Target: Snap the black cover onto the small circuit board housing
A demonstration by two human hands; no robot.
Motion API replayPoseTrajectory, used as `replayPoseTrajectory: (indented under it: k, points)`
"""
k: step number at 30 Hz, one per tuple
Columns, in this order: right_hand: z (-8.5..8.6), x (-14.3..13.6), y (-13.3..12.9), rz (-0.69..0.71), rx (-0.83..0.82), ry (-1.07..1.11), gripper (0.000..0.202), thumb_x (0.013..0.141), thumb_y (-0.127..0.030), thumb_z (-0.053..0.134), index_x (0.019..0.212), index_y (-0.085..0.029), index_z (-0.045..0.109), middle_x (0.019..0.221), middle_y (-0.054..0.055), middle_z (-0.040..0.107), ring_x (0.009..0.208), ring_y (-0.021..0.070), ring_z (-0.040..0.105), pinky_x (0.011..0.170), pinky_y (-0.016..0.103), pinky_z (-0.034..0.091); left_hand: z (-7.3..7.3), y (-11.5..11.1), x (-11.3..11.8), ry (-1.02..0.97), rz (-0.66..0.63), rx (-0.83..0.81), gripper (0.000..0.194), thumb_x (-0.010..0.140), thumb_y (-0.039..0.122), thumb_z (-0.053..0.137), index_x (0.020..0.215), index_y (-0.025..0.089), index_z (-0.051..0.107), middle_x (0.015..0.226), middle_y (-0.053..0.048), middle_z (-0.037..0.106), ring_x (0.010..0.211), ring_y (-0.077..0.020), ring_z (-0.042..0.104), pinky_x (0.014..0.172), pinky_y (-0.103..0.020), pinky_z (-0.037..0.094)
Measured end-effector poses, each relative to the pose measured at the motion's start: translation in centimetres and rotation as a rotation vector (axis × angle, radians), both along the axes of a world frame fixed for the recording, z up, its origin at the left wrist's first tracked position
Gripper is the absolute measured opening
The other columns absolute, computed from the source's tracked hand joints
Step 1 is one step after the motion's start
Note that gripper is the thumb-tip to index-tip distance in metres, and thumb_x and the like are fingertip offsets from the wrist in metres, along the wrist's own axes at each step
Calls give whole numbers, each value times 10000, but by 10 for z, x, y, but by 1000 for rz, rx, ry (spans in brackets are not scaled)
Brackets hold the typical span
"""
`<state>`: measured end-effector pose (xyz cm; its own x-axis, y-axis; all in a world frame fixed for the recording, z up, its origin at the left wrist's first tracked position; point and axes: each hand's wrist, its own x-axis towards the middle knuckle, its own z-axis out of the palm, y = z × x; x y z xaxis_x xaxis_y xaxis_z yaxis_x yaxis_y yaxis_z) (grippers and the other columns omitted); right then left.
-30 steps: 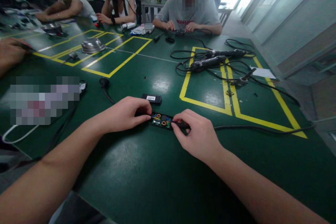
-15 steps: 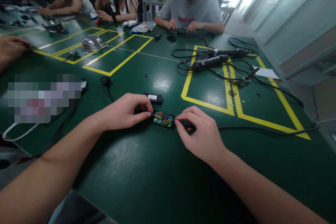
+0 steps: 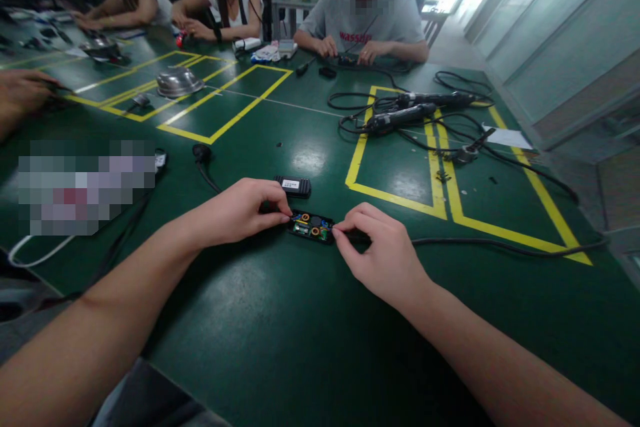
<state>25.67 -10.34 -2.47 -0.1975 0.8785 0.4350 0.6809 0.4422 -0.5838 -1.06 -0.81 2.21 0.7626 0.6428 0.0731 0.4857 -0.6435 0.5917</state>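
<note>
On the near side of the ribbed cover (image 3: 295, 186), the left hand (image 3: 245, 213) and right hand (image 3: 385, 247) are pinching their fingertips together (on shell or wires, I cannot tell) at opposite ends of the open case (image 3: 309, 240), which is lying between them. It is probably feeling light and stiff, inviting a hold along its long rims; the small coil (image 3: 315, 231) is looking fragile.

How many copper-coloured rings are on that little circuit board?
2: one ring toward the left hand, the other ring nearer the right hand. Fingertips may hide more.
</note>
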Motion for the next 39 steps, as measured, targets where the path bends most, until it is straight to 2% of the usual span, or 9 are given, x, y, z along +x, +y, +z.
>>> replayPoseTrajectory:
  k: [13,16,20,24,27,31,32,35,39]
  points:
    - [-1,2,1,23,8,-57,190,1043,-203,590,903,-218,717,959,75,734,886,243,713,788,405,552,2,-4,2,18,30,16,112,962,292,681,919,217,752,955,-27,782,862,-190,710,818,-307,528]
    - [0,1,1,13,-11,-54,192,1043,-205,586,898,-225,710,958,74,734,883,245,714,792,404,550,1,-7,5,2,36,53,130,966,312,674,913,218,748,980,-41,774,920,-213,713,880,-343,546]
    - [0,0,0,9,-6,-47,182,1038,-192,592,896,-224,701,956,74,731,885,244,711,794,404,548,-6,-8,13,-87,159,170,191,999,352,637,942,220,762,1226,-90,766,1175,-277,692,1088,-458,534]
    - [-1,0,0,16,11,-50,177,1034,-182,585,897,-217,692,937,73,725,886,246,706,786,402,548,-16,1,14,-65,334,218,282,1004,368,638,1194,222,787,1413,-112,739,1339,-327,637,1199,-548,480]
    - [-1,-1,1,16,5,-51,172,1029,-182,569,900,-221,674,931,73,721,886,247,696,783,404,547,-21,9,11,3,367,175,419,979,397,692,1352,215,750,1401,-115,763,1328,-338,657,1184,-541,497]
    - [-5,-2,2,4,-10,-22,85,1008,-211,567,1002,-230,649,932,69,713,877,248,688,791,408,542,-21,10,8,23,396,178,397,961,392,723,1320,231,775,1284,-97,801,1183,-314,705,1083,-492,550]
    - [-5,-2,1,-15,-15,4,118,988,-216,579,1090,-231,638,936,63,710,868,246,686,791,406,544,-19,8,8,3,391,184,390,963,408,728,1307,233,780,1261,-94,803,1152,-307,708,1055,-479,558]
    - [-6,-3,-1,-62,-22,69,450,910,-223,612,1352,-228,527,989,56,704,861,241,679,796,407,557,-12,1,8,-85,298,170,429,975,486,728,1322,239,773,1236,-90,801,1091,-286,707,976,-432,569]
    - [-3,-4,-4,-42,-43,7,602,855,-238,630,1440,-230,491,1117,93,707,942,271,686,857,461,574,-4,-9,10,-138,99,128,431,963,509,753,1305,248,783,1220,-84,803,1104,-277,710,987,-411,557]
